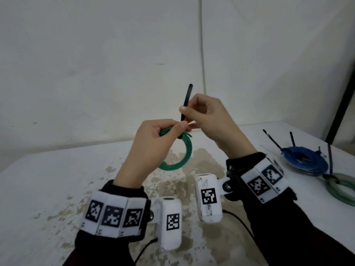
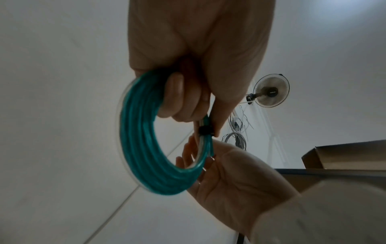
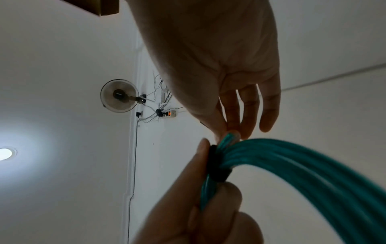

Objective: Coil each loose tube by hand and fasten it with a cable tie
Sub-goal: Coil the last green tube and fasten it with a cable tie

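Observation:
A coil of green tube hangs in the air above the table. My left hand grips its top, with the fingers curled through the ring. A black cable tie is wrapped round the coil next to my left thumb; its free tail stands straight up. My right hand pinches that tail between thumb and forefinger just above the coil. In the left wrist view the tie's band sits tight on the green coil.
At the right of the white table lie a blue coil with black tie tails sticking up and a pale green coil. A dark post stands at the far right. The wall is close behind the table.

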{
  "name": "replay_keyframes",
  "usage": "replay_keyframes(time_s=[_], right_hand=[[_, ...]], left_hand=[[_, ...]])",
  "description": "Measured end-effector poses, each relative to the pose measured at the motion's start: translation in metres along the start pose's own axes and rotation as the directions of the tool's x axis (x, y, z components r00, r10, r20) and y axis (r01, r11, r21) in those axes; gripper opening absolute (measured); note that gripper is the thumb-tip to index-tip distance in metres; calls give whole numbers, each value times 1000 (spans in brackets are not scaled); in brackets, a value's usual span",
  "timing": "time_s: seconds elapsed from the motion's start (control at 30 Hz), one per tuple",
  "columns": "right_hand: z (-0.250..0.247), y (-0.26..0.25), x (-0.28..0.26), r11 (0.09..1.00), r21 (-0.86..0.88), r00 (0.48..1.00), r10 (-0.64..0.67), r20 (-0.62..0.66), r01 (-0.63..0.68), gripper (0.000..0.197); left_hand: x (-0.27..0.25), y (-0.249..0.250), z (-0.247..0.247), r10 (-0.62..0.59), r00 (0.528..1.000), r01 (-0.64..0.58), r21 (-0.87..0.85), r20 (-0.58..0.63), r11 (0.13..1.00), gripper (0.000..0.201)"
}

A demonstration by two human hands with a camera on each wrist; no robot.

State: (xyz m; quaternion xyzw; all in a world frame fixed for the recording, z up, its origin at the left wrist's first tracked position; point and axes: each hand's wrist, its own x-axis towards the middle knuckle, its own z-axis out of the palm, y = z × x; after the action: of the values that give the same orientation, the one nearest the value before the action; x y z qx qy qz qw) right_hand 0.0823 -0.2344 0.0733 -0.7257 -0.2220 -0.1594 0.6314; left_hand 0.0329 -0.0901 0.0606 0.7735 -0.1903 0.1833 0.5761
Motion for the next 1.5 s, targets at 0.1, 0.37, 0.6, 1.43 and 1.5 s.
replay_keyframes(time_s=[0.1, 0.37, 0.6, 1.43, 1.5], right_hand=[[-1, -9, -13, 987, 65, 981, 140, 137, -150, 19], [-55, -3, -67, 928, 209, 896, 209, 391, -308, 31], [-110, 3, -101, 955, 94, 951, 266, 155, -282, 15], [-263, 77, -128, 371, -530, 642, 533, -551, -763, 23], [-262, 80, -128, 352, -548, 641, 548, -537, -759, 22]], left_hand=[[-2, -1, 1, -92, 995, 96, -242, 27, 966, 25], [-1, -12, 46, -104, 994, 66, -546, -40, 835, 31], [5, -35, 136, -319, 948, 260, -602, 8, 755, 26], [-15, -104, 202, -637, 693, 638, -700, 339, 321, 24], [-15, -103, 200, -629, 701, 634, -698, 337, 333, 24]])
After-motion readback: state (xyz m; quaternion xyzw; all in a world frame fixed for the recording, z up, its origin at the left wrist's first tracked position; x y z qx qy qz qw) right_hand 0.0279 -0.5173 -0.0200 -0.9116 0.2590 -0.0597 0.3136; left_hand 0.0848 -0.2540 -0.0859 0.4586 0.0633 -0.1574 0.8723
